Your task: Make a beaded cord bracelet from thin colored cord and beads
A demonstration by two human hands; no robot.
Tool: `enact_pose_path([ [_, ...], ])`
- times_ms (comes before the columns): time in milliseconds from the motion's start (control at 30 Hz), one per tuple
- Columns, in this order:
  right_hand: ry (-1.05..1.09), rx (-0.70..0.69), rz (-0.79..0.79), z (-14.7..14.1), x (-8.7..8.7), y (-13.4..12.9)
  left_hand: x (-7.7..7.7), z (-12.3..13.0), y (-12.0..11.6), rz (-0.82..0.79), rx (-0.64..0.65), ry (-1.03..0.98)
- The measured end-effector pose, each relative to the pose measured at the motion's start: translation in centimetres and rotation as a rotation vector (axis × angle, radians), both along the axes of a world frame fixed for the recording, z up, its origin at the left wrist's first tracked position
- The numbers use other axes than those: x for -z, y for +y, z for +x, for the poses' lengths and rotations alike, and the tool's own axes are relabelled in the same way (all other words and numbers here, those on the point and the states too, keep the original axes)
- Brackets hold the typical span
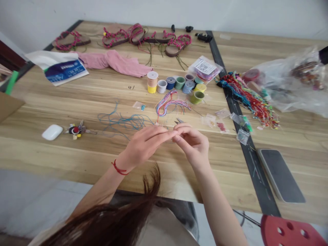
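Note:
My left hand (146, 147) and my right hand (193, 145) meet in the air above the wooden table (77, 160), their fingertips touching near the middle. Anything thin between the fingers is too small to make out. A red string bracelet (120, 168) circles my left wrist. Just beyond the fingertips lie small scissors (179, 120). Farther on is a loose bundle of pink and blue cords (166, 105), and a tangle of thin blue thread (123, 121) lies to the left.
Several thread spools (176, 84) stand behind the cords. Braided sandals (135, 37) line the far edge, near a pink cloth (112, 63). A phone (280, 176), small bead bags (208, 119), colored braids (248, 99) and a plastic bag (287, 82) lie right; earbuds case (52, 132) and keys (77, 130) lie left.

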State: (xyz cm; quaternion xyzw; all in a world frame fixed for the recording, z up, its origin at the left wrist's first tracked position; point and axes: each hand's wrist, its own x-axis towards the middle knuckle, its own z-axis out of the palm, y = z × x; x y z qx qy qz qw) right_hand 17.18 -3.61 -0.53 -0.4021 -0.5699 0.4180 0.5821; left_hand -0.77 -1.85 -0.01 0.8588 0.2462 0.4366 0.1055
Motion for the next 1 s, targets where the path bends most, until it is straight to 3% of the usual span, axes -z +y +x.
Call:
enact_pose_path([
  [467, 0.097, -0.082, -0.061, 0.0, 0.3, -0.1, -0.7, -0.6, -0.3, 0.446, -0.150, 0.202],
  [667, 0.111, -0.092, -0.092, -0.1, 0.4, -0.1, -1.2, -0.5, -0.9, 0.484, -0.197, 0.275],
  [1000, 0.171, -0.202, -0.133, 0.3, 0.2, -0.1, -1.3, -0.5, -0.9, 0.556, -0.140, 0.229],
])
